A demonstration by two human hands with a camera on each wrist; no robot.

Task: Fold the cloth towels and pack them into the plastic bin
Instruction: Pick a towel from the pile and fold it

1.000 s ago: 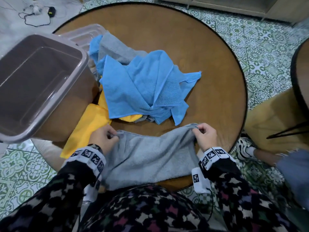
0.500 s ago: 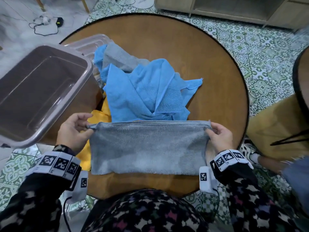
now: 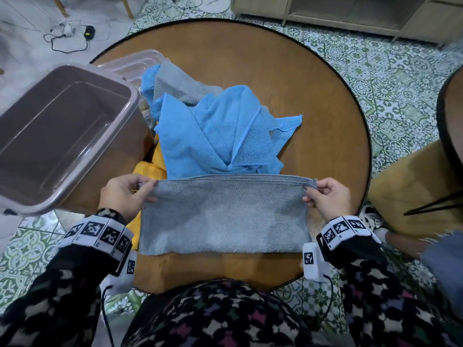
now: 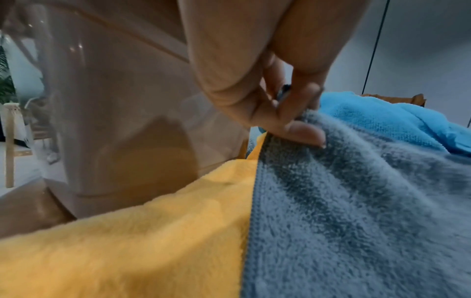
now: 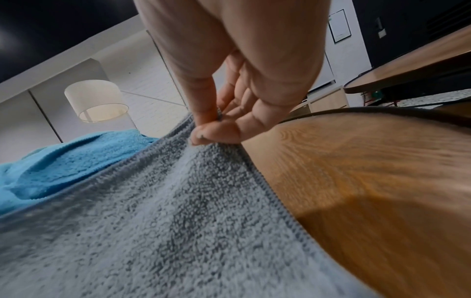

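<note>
A grey towel (image 3: 225, 216) is stretched taut between my hands over the near part of the round wooden table (image 3: 313, 108). My left hand (image 3: 147, 185) pinches its upper left corner, my right hand (image 3: 310, 187) its upper right corner. The left wrist view has thumb and fingers (image 4: 300, 133) pinching the grey towel (image 4: 356, 221) beside a yellow towel (image 4: 153, 242). In the right wrist view the fingers (image 5: 216, 133) pinch the towel's hem (image 5: 178, 201). The empty brownish plastic bin (image 3: 62, 136) stands at the left. A heap of blue towels (image 3: 220, 131) lies behind the grey one.
A second grey towel (image 3: 175, 83) and a clear lid (image 3: 135, 63) lie behind the bin. A yellow towel (image 3: 147, 169) peeks out under the heap. Another table's edge (image 3: 448, 116) and a tan seat (image 3: 406, 186) are at the right. Patterned floor tiles surround the table.
Both hands lifted the grey towel's far edge off the table, moved apart and pulled it flat and taut. It now hangs as a neat rectangle in front of the blue heap.
</note>
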